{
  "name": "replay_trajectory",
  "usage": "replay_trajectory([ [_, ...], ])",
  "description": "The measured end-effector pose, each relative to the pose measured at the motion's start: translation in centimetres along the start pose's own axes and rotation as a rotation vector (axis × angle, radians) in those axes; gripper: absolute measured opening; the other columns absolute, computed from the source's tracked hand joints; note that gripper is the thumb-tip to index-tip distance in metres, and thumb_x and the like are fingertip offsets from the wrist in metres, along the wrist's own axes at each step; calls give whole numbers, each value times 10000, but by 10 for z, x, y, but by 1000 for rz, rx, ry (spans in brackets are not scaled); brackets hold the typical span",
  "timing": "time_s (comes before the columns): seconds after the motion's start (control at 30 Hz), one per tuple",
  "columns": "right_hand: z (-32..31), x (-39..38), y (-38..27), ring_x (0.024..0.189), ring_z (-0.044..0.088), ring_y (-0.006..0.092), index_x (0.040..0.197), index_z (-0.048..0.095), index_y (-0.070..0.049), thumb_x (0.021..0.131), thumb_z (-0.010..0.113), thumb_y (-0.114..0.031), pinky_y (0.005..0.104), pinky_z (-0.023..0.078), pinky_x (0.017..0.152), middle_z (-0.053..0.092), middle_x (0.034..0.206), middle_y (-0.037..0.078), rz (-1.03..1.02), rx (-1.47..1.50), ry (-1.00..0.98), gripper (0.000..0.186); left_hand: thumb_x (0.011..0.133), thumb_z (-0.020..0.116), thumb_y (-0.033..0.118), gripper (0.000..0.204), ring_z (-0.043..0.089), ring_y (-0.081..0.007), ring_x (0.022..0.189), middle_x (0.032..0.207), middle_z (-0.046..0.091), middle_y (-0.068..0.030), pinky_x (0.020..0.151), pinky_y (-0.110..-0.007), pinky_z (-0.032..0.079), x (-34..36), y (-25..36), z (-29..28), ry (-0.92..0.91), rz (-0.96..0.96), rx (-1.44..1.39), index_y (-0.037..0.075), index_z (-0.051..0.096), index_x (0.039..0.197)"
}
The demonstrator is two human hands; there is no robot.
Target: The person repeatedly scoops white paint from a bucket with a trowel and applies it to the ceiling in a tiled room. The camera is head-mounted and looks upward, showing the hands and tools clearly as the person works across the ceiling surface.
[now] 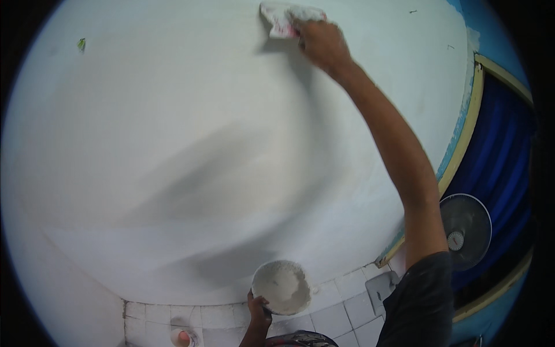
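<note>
My right hand (pixel 325 47) is raised high on the white wall (pixel 173 104), closed on a thin white sheet with red marks (pixel 278 18), cloth or plastic. The sheet lies against the wall, and its far side is hidden. Low down, near the foot of the wall, my left hand (pixel 258 308) grips a round bowl (pixel 269 265) by its left side. Pale grey paste (pixel 278 287) coats the bowl's inside, and its rim is smeared with it. The shadow of my right arm falls down across the wall.
At right stands a round fan (pixel 466 231) before a blue curtain (pixel 497 139) in a yellowish frame (pixel 473 118). Beside my right sleeve sits a grey base-like piece (pixel 378 291). White tiles (pixel 335 321) cover the floor; an orange-topped item (pixel 184 338) stands there. A small green thing (pixel 81 44) marks the wall.
</note>
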State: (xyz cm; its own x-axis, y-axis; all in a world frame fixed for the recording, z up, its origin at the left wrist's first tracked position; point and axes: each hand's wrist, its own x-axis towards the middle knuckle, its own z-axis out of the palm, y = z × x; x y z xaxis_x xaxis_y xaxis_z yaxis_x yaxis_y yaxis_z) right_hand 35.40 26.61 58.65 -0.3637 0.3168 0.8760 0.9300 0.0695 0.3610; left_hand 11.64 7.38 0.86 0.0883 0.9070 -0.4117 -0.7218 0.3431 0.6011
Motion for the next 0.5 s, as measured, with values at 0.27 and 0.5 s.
replay_trajectory([
  [0.27,36,-146,-58,866,647,312,1346,519,-123,763,658,-95,410,525,825,676,916,137,-109,164,-147,600,552,500,-23,827,540,-297,1011,1131,503,-158,783,-372,522,3,-7,-6,11,-10,18,47,356,1363],
  [0.5,19,-51,4,630,628,186,857,678,69,741,649,-115,345,511,623,680,699,137,423,1040,298,219,550,507,-32,848,532,-307,1034,1166,497,-167,810,-394,519,6,-22,-4,20,-30,58,48,344,1378],
])
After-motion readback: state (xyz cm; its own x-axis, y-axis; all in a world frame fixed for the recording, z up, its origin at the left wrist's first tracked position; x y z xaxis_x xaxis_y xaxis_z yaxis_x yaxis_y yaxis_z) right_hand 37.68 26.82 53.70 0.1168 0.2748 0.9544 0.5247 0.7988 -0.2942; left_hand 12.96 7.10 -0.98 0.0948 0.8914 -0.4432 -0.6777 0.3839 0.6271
